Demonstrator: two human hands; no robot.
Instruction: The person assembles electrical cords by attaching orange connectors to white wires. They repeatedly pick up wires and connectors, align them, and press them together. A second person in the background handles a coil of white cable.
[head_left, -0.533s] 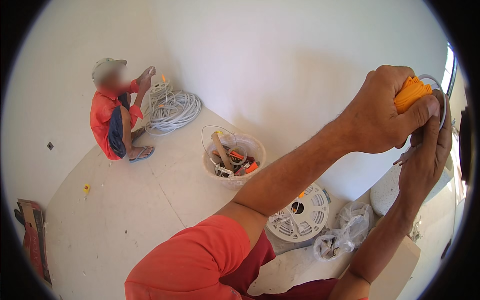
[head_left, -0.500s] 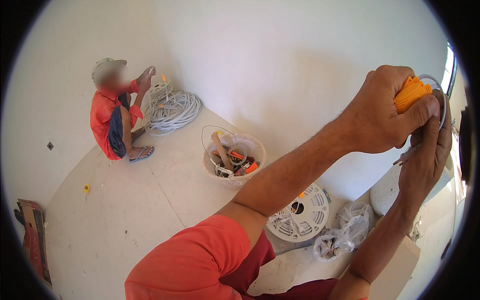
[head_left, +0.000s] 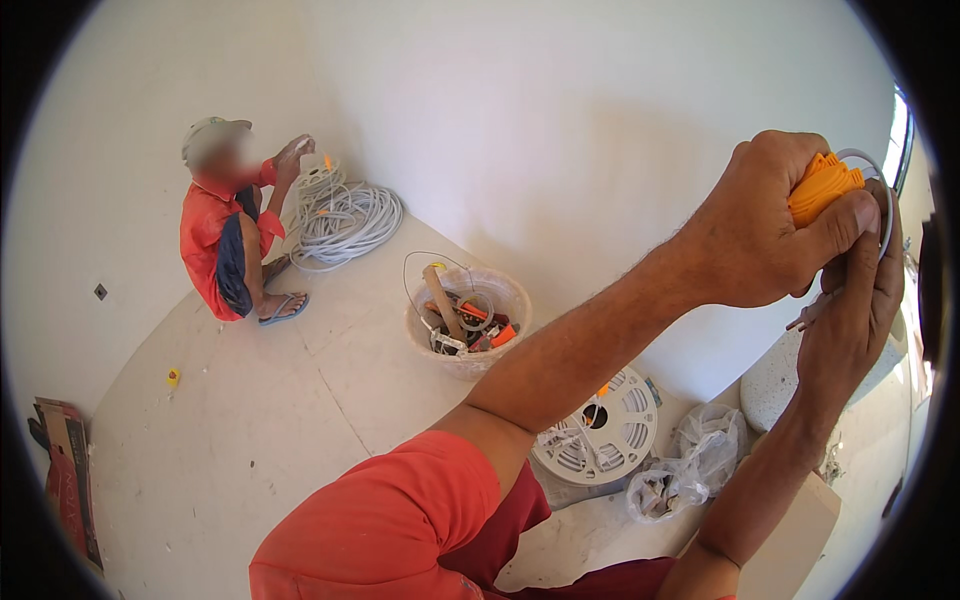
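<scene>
Both my hands are raised together at the upper right. My left hand [head_left: 765,225] is closed around an orange ribbed plastic piece [head_left: 825,190], its thumb pressed along the lower side. A thin grey-white cable [head_left: 886,205] loops from the orange piece round the outside of my right hand [head_left: 855,290]. The right fingers are closed against the left thumb and the cable, and partly hidden. Below them a short, thin tip [head_left: 800,322] sticks out, too small to name.
A bucket of tools [head_left: 470,370] stands beyond my left forearm. A white reel [head_left: 625,440] and a clear plastic bag [head_left: 710,440] lie below my hands. At the far left a person in red [head_left: 212,240] squats beside a grey cable coil [head_left: 350,225].
My hands, the orange piece and the cable hold nearly the same place. The squatting person's raised hands have shifted slightly.
</scene>
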